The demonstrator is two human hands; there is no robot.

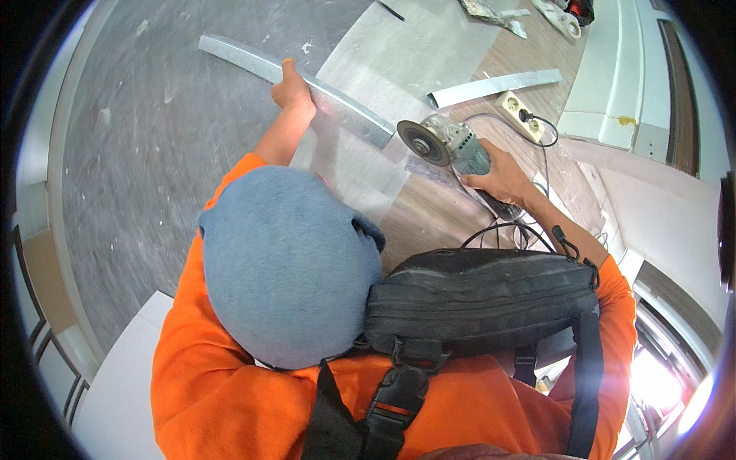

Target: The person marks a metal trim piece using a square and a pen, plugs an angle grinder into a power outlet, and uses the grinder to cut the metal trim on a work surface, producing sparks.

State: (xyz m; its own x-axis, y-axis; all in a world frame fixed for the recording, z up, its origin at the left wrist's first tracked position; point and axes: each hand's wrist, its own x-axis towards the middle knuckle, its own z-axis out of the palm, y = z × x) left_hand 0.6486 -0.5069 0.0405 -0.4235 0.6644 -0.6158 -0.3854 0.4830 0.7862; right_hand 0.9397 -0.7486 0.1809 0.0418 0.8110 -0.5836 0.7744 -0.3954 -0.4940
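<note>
My left hand [294, 90] is closed around a long metal channel profile [345, 106], which slants from the far left down toward the middle. In my right hand [498, 175] is a grey-green angle grinder [464, 144], gripped by its body. The grinder's dark cutting disc [422, 143] stands just beside the profile's near right end; whether it spins or touches the metal I cannot tell. Beyond the grinder, a shorter metal channel piece [498, 86] lies on the floor. My bent knee in blue denim [291, 264] hides part of the floor below my left arm.
A white power strip [521, 115] with a black plug lies right of the grinder, and cables trail around my right forearm. A black bag [483, 299] hangs at my front. White panels [606, 69] border the right side. Crumpled packaging [494, 15] lies at the far edge.
</note>
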